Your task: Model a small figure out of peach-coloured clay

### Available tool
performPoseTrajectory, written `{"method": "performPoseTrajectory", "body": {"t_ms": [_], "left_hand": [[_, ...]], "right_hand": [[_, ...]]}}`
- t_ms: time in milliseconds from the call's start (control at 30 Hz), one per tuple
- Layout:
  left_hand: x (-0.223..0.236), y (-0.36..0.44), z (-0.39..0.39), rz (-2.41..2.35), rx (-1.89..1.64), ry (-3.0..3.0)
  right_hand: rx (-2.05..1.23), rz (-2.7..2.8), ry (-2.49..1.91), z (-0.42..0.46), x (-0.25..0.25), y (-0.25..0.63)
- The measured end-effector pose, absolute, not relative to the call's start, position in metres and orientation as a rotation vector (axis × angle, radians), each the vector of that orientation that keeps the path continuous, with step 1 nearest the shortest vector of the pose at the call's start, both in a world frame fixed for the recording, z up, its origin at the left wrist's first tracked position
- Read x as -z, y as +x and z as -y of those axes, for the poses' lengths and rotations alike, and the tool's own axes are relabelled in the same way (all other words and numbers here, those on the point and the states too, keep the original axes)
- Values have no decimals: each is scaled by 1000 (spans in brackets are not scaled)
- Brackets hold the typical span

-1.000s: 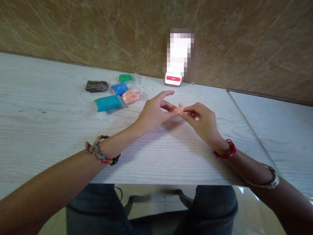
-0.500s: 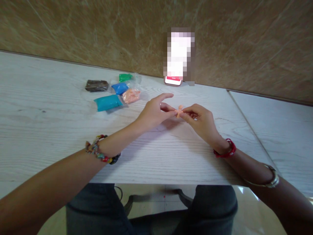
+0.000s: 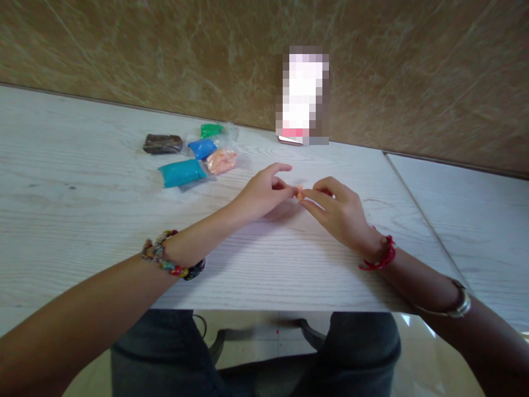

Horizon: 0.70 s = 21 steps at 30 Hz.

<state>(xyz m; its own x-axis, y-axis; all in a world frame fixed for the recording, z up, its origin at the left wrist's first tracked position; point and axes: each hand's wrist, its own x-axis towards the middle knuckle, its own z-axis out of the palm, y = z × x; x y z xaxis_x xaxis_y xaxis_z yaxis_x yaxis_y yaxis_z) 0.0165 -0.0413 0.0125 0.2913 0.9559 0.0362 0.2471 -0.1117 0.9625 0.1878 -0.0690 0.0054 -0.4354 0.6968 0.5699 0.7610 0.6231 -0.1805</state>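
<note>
A small lump of peach modelling clay (image 3: 300, 193) is held just above the white table, between my two hands. My left hand (image 3: 264, 190) pinches its left side with thumb and a finger, while the index finger stretches out above. On the other side, my right hand (image 3: 341, 207) has thumb and index fingertips at the clay's right edge, gripping it lightly. The fingers partly cover the clay, so its full shape is hard to make out.
Left of my hands lie bags of clay: brown (image 3: 162, 144), green (image 3: 211, 130), blue (image 3: 202, 148), peach (image 3: 222, 161) and turquoise (image 3: 182, 173). A phone (image 3: 290, 140), its screen blurred out, leans on the brown marbled wall (image 3: 165, 60). A seam crosses the white table (image 3: 256, 264) at right.
The clay has turned and shifted slightly left and down; its rounded top bump no longer shows as before. My right thumb and index finger have moved lower around it, spreading a little.
</note>
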Motion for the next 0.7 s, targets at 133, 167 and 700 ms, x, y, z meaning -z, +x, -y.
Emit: {"method": "performPoseTrajectory", "body": {"t_ms": [133, 167, 700], "left_hand": [[-8, 14, 41, -1219, -801, 1780], [-7, 13, 40, -1225, -773, 1817], [-7, 9, 39, -1223, -705, 1863]], "right_hand": [[140, 2281, -1138, 66, -2, 189], [135, 2294, -1121, 66, -2, 189], [466, 2496, -957, 68, -8, 187]]}}
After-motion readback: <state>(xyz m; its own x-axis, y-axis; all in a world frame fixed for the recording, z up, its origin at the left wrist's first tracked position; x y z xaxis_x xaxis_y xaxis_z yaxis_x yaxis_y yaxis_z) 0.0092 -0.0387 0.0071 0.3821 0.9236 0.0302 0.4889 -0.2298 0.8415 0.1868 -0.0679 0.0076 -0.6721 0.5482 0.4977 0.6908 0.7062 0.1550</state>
